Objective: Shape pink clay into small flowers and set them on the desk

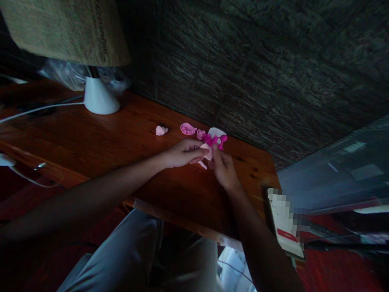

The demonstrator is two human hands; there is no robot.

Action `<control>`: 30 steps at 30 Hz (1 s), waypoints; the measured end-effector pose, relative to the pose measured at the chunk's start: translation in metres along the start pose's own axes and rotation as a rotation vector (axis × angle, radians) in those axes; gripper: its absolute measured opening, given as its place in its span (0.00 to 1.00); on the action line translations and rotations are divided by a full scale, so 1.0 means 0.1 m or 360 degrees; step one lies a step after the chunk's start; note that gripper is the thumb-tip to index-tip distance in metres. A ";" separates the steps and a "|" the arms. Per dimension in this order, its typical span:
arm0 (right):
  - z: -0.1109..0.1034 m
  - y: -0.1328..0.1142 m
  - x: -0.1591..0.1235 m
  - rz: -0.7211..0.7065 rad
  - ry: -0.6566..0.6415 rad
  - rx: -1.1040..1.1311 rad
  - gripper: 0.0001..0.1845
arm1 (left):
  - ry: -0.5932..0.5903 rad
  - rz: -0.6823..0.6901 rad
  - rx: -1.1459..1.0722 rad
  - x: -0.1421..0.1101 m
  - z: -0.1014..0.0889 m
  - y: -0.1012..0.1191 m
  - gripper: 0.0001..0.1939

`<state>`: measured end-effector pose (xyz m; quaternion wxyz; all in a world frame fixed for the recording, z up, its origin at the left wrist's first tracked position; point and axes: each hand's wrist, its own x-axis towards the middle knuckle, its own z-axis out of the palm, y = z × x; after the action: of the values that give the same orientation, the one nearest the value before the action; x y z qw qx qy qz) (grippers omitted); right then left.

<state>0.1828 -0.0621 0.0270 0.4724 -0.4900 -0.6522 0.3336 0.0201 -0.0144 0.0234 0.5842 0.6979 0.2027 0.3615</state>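
Both my hands meet over the far part of a reddish wooden table [113, 143]. My left hand [182, 153] and my right hand [223, 169] are closed in a pinch on a small pale pink piece of clay [208, 152] held between them. Just behind the hands lie magenta clay pieces [213, 140] on a white piece [216, 132], a pink flat lump [188, 128], and a smaller pale pink lump [161, 130] further left.
A white lamp base [100, 96] with a newspaper-print shade [61, 14] stands at the back left, its white cable [20, 115] running left. A dark stone-pattern wall [257, 56] backs the table. A phone [285, 222] lies at the table's right edge.
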 end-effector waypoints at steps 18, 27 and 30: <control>-0.04 0.00 0.00 0.0039 -0.0084 0.0026 0.37 | -0.0195 -0.0241 -0.0267 -0.01 0.01 -0.03 0.14; -0.01 0.01 -0.01 0.0073 -0.0306 0.0209 0.34 | -0.0211 -0.0270 -0.0144 -0.01 -0.01 -0.01 0.16; -0.01 -0.02 -0.01 0.0052 -0.0272 0.0177 0.33 | -0.0273 -0.0315 -0.0198 0.00 -0.03 -0.02 0.18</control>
<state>0.1833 -0.0637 0.0285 0.4361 -0.4434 -0.6626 0.4174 0.0183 -0.0123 0.0212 0.6744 0.6651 0.1971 0.2530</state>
